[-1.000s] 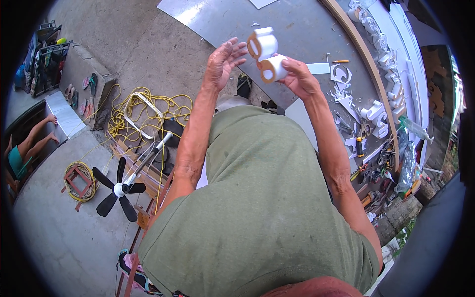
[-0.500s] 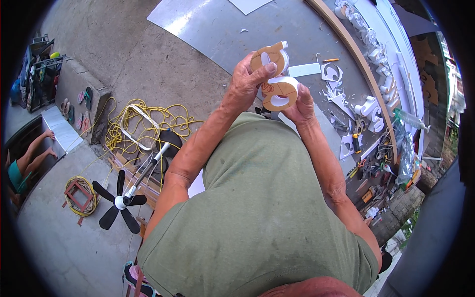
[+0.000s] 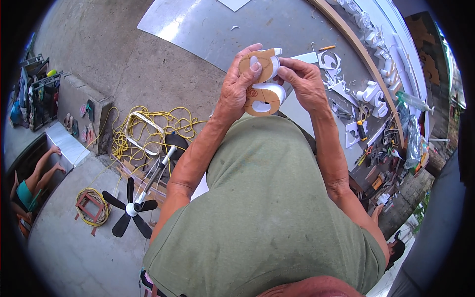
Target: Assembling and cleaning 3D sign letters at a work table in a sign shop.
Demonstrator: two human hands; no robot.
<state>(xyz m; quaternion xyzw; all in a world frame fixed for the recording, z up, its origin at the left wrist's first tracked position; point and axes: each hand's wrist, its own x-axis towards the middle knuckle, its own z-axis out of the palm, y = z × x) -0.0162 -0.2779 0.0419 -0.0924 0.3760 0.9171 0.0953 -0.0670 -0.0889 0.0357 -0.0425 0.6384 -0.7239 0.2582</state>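
A letter-shaped cutout with two loops, brown paper face and white sides, is held up above the near edge of the grey metal sheet. My left hand grips it from the left, thumb across the brown face of the upper loop. On the other side, the thumb and forefinger of my right hand close on the white edge of that upper loop. The lower loop hangs free of the right fingers. What the left fingers do behind the cutout is hidden.
White scraps, an orange pencil and a yellow-black cutter lie right on the metal sheet. A brown strip curves beyond. Left are tangled yellow cord, a black-bladed fan and another person's legs.
My right hand has moved up from the lower loop to the upper loop's right edge. The cutout has shifted slightly left, still in my left hand.
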